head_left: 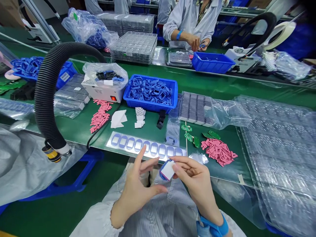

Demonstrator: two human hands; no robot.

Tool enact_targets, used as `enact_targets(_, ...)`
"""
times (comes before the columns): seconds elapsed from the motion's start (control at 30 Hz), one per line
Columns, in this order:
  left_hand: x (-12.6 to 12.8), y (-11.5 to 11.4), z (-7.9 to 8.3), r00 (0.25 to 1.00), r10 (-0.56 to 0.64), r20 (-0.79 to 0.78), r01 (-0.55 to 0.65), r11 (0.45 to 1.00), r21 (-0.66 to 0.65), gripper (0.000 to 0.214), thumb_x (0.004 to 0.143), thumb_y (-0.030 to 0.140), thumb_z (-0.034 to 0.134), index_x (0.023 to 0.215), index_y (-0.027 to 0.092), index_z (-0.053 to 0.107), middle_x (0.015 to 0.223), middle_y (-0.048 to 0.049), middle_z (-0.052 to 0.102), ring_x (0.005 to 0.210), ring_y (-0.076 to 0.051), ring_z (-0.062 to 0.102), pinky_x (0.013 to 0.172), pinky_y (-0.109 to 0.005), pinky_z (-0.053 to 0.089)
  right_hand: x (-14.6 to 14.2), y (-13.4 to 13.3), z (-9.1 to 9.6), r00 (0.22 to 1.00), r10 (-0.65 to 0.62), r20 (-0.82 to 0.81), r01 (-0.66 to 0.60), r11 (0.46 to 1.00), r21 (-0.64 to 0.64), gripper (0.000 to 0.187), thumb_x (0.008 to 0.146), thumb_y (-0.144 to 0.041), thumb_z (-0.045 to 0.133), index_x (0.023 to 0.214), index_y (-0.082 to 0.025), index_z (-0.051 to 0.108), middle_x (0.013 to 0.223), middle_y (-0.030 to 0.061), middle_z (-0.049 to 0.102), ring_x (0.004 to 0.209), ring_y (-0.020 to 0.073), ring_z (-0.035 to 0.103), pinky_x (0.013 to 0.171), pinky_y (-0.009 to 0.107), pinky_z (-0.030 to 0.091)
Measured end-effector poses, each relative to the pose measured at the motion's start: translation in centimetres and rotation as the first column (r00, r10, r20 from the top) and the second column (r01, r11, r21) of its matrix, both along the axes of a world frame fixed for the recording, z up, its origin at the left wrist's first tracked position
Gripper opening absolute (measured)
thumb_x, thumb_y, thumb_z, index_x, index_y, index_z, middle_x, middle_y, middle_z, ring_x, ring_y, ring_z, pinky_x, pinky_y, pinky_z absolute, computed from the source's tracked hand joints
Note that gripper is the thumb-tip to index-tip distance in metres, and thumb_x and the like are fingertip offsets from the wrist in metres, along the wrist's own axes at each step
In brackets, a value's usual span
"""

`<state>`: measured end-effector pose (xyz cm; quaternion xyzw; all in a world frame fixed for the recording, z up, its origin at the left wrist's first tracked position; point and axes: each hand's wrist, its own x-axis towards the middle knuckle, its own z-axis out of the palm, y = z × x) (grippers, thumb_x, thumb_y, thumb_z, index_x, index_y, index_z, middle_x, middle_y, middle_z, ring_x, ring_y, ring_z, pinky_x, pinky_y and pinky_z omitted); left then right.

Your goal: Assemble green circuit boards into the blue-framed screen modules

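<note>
My right hand [197, 184] pinches a blue oval plastic frame [167, 170] with a white pad on its face. My left hand [135, 194] is beside the frame, its fingers spread and its thumb tip just below the frame, holding nothing. Directly ahead of my hands lies a clear tray [145, 148] with a row of blue oval frames set in its pockets. Its near edge is just past my fingertips. Part of the held frame is hidden by my right fingers.
A blue bin of blue frames [150, 93] stands on the green bench [153, 130], with pink pads [218, 151], green strips [189, 136], and white pads [139, 118] nearby. A black ribbed hose [45, 95] rises at left. Stacked clear trays lie at right. A co-worker's hands [196, 42] work across the bench.
</note>
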<state>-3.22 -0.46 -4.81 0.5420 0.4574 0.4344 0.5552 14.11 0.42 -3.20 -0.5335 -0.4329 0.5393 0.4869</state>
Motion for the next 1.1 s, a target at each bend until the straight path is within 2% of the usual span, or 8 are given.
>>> enact_targets(0.1,0.0,0.8,-0.3,0.874,-0.134,0.467,0.346,0.846,-0.405,0.075,0.076,0.057,0.058,0.139,0.022,0.036,0.102,-0.0129,0.074,0.092,-0.024,0.07,0.08,-0.035,0.055,0.9,0.5,0.5,0.986,0.112,0.126,-0.116,0.993,0.025,0.017,0.075,-0.032,0.068,0.085,-0.02,0.074,0.069,0.0038,0.071,0.054,0.012,0.062,0.047,0.02,0.05)
enact_targets(0.23,0.9,1.3,-0.1,0.763,-0.104,0.638,0.514,0.696,-0.501,0.064,0.074,0.053,0.064,0.129,0.024,0.051,0.093,-0.0087,0.075,0.086,-0.021,0.071,0.074,-0.029,0.054,1.5,0.8,1.0,0.93,0.253,0.265,-0.277,0.959,0.057,0.016,0.08,-0.032,0.062,0.084,-0.023,0.075,0.064,0.0015,0.063,0.05,0.0088,0.052,0.043,0.02,0.043)
enact_targets(0.4,2.3,0.5,-0.1,0.726,-0.033,0.687,0.513,0.691,-0.509,0.058,0.07,0.042,0.073,0.124,0.028,0.055,0.088,-0.0031,0.073,0.08,-0.017,0.071,0.074,-0.027,0.053,1.3,0.6,1.3,0.916,0.31,0.255,-0.337,0.939,0.072,0.019,0.083,-0.034,0.059,0.086,-0.024,0.074,0.07,0.001,0.06,0.053,0.009,0.053,0.044,0.02,0.044)
enact_targets(0.57,2.1,0.1,-0.2,0.692,0.069,0.719,0.487,0.69,-0.535,0.048,0.072,0.041,0.07,0.117,0.026,0.062,0.084,-0.0032,0.073,0.077,-0.013,0.07,0.066,-0.019,0.052,2.5,0.2,0.8,0.919,0.116,0.377,-0.212,0.951,0.225,0.018,0.084,-0.031,0.059,0.093,-0.02,0.069,0.076,0.0027,0.069,0.063,0.0123,0.06,0.054,0.022,0.049)
enact_targets(0.63,1.7,0.2,-0.2,0.698,0.106,0.708,0.472,0.675,-0.567,0.042,0.071,0.041,0.072,0.109,0.023,0.067,0.084,-0.0032,0.073,0.078,-0.013,0.07,0.066,-0.017,0.052,4.3,0.5,-0.2,0.848,-0.05,0.527,-0.122,0.95,0.287,0.014,0.084,-0.03,0.059,0.086,-0.019,0.068,0.075,0.0025,0.069,0.059,0.0115,0.059,0.052,0.022,0.049)
enact_targets(0.77,1.2,0.3,0.0,0.725,0.148,0.673,0.448,0.641,-0.623,0.035,0.066,0.039,0.076,0.095,0.019,0.072,0.082,-0.0035,0.073,0.076,-0.013,0.069,0.066,-0.017,0.051,9.1,2.4,-3.5,0.503,-0.325,0.801,-0.014,0.924,0.383,0.021,0.084,-0.034,0.057,0.095,-0.017,0.065,0.079,0.0061,0.068,0.058,0.0151,0.061,0.052,0.028,0.052)
enact_targets(0.93,1.0,0.2,0.4,0.746,0.191,0.638,0.415,0.616,-0.67,0.035,0.066,0.038,0.076,0.091,0.016,0.072,0.08,-0.0048,0.072,0.073,-0.014,0.067,0.065,-0.021,0.051,12.8,5.1,-5.7,0.385,-0.21,0.899,-0.229,0.922,0.314,0.033,0.078,-0.024,0.059,0.11,-0.02,0.063,0.119,0.011,0.062,0.111,0.0297,0.057,0.091,0.049,0.047)
enact_targets(1.1,0.8,0.1,0.6,0.758,0.22,0.614,0.388,0.605,-0.696,0.033,0.064,0.039,0.077,0.089,0.018,0.072,0.078,-0.0032,0.072,0.072,-0.014,0.068,0.064,-0.02,0.051,13.7,5.8,-5.7,0.329,-0.108,0.938,-0.391,0.889,0.24,0.042,0.078,-0.008,0.046,0.114,-0.023,0.061,0.121,0.0061,0.063,0.121,0.029,0.051,0.101,0.058,0.036)
